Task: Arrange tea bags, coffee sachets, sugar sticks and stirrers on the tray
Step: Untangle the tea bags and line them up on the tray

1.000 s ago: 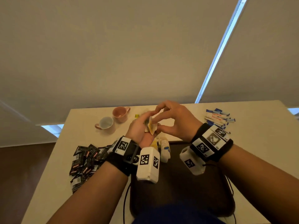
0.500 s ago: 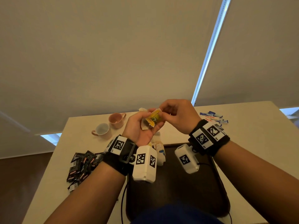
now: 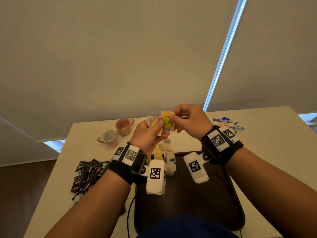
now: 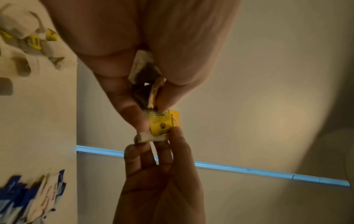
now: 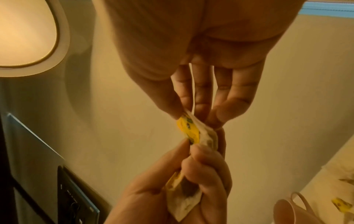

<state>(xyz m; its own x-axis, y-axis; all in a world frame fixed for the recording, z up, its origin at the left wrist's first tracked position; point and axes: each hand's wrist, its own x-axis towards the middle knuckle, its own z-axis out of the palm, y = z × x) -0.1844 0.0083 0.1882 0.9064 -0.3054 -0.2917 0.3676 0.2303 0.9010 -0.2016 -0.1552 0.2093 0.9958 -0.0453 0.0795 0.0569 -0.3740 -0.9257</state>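
Both hands hold tea bags: left hand [image 3: 148,134] grips a bunch, right hand [image 3: 189,120] now pinches one tea bag [image 3: 167,121] upright | lifted higher than before | tray [image 3: 188,200] comes next

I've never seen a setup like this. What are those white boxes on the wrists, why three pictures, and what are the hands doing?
No robot here: a person wears cameras, the white boxes. One picture comes from the head, one from each wrist. The left hand grips a small bunch of paper tea bags; the right hand pinches one yellow-tagged tea bag. On the beige table lie a dark tray, two pink cups, black coffee sachets and blue-and-white sugar sticks.
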